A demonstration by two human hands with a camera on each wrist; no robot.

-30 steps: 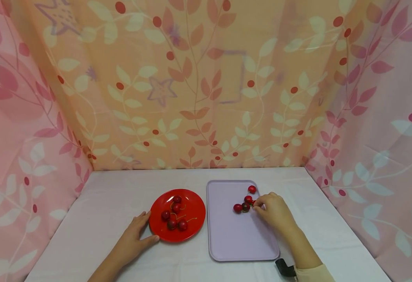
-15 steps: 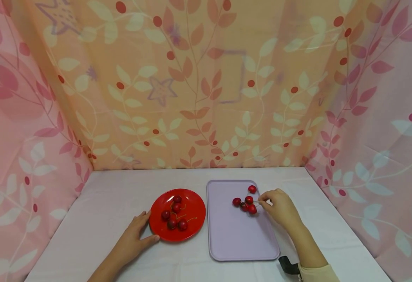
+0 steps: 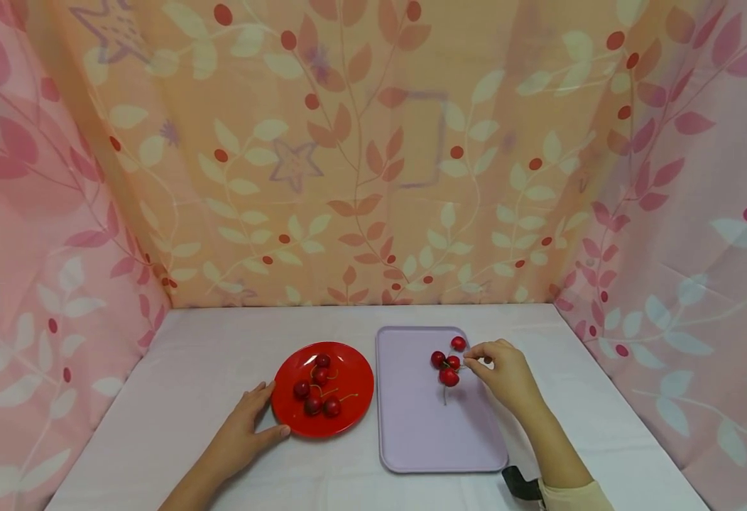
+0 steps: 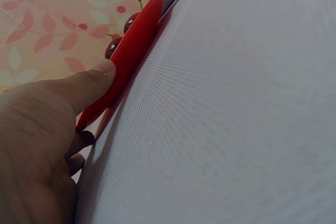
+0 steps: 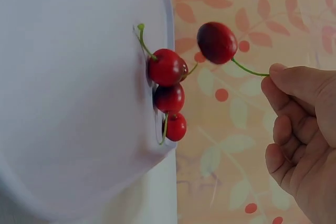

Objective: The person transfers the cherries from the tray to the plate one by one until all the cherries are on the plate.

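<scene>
My right hand hovers over the right part of the lilac tray. In the right wrist view, thumb and index finger pinch the green stem of a dark red cherry, which hangs clear of the other cherries clustered on the tray. The head view does not clearly separate the held cherry from that cluster. My left hand holds the left rim of the red plate, its thumb on the edge and the fingers partly hidden behind it. Several stemmed cherries lie on the plate.
Plate and tray stand side by side on a white-covered table. Leaf-patterned cloth encloses the back and both sides. A black curved object shows beside the right forearm.
My right hand has drawn back slightly right from the cluster, with the cherry's stem pinched. Cherries near it on the tray have shifted. My left hand and the plate have stayed put.
</scene>
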